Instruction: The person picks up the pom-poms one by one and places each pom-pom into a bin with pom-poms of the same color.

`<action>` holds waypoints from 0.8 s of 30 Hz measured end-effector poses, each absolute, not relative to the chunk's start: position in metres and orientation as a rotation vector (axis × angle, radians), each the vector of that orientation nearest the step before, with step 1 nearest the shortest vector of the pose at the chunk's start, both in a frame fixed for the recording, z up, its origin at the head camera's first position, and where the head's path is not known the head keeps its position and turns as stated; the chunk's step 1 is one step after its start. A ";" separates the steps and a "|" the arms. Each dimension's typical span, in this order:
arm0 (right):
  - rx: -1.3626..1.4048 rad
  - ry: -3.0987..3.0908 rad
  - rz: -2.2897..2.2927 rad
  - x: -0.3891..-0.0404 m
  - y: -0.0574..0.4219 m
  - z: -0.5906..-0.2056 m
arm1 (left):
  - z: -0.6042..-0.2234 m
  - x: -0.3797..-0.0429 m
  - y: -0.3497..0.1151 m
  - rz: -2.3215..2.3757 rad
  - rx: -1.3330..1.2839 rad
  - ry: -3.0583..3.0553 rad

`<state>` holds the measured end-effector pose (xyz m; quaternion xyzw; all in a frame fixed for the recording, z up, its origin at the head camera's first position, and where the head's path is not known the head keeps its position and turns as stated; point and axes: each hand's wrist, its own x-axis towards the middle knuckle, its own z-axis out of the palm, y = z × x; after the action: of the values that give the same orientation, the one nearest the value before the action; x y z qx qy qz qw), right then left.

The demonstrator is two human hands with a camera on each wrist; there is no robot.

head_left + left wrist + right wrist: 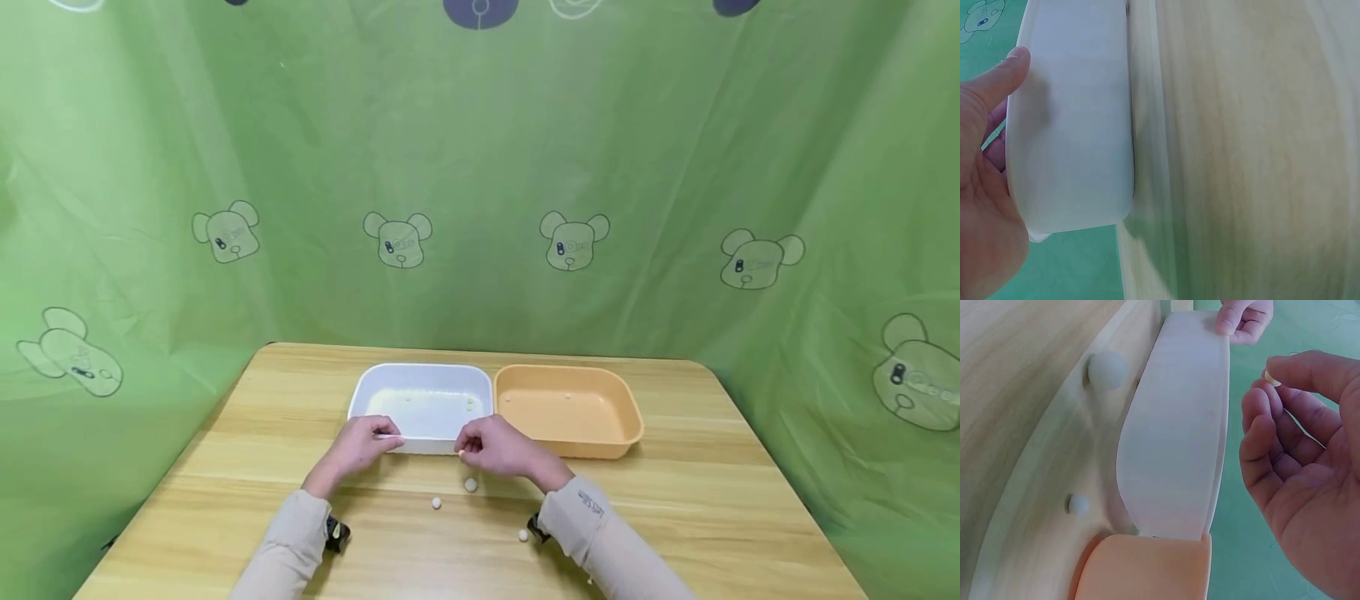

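My left hand (pixel 363 446) grips the front rim of a white plastic bin (pixel 435 447) near its left end. In the left wrist view the thumb (pixel 1015 62) lies on the outer wall and the fingers go behind the rim. My right hand (pixel 498 447) is at the bin's front right corner. Thumb and index finger pinch a small pale-yellow ball (pixel 1271 379), partly hidden by the fingertips. A few small yellowish balls (pixel 470 405) lie on the white bin's floor.
An orange bin (pixel 592 450) stands against the white bin's right side, with small balls (pixel 567 397) inside. On the wooden table (pixel 712 500) in front lie several white balls, among them a larger one (pixel 471 484) and a smaller one (pixel 437 503). A green curtain (pixel 480 308) surrounds the table.
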<state>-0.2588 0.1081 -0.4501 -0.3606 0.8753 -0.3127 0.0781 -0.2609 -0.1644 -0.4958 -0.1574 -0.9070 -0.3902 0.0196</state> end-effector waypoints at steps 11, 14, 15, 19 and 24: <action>-1.072 2.605 -0.968 -0.267 0.100 -0.448 | -0.496 -0.261 -0.166 -1.210 -0.480 -2.829; -1.051 2.601 -0.971 -0.271 0.097 -0.447 | -0.497 -0.262 -0.166 -1.200 -0.489 -2.825; -1.042 2.601 -0.972 -0.272 0.097 -0.447 | -0.497 -0.262 -0.166 -1.195 -0.490 -2.825; -0.996 2.602 -0.972 -0.279 0.096 -0.448 | -0.497 -0.263 -0.166 -1.186 -0.490 -2.825; -0.946 2.588 -0.979 -0.288 0.095 -0.449 | -0.497 -0.264 -0.166 -1.196 -0.482 -2.827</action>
<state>-0.2878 0.0951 -0.4488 -0.3215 0.8798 -0.3330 0.1087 -0.2636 -0.1665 -0.4970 -0.1552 -0.9097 -0.3848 0.0170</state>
